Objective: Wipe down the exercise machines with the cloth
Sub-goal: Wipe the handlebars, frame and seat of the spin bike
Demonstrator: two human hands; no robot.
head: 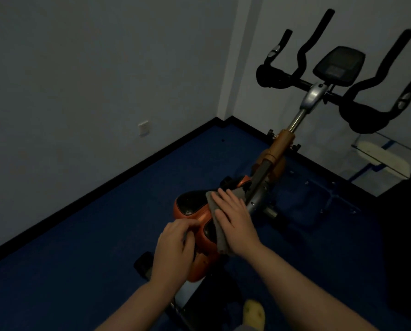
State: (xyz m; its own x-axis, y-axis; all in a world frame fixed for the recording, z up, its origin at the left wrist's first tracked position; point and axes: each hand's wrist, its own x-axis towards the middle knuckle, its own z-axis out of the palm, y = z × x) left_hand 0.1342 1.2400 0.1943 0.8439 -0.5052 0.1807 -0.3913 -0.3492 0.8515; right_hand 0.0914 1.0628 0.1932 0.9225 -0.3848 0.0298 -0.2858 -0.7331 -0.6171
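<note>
Right grip [233, 216] flat on cloth [220, 237]; left grip [175, 247] curled on saddle [194, 211]

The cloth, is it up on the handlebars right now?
No, the grey cloth lies on the orange bike seat under the flat right hand, well below the black handlebars.

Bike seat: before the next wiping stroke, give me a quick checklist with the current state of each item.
1. Cloth lies on the seat: ok.
2. Right hand presses flat on the cloth: ok.
3. Left hand steadies the seat's rear edge, fingers curled: ok.
4. Seat's left half wiped: cannot tell.
5. Handlebars and console wiped: cannot tell.
</note>
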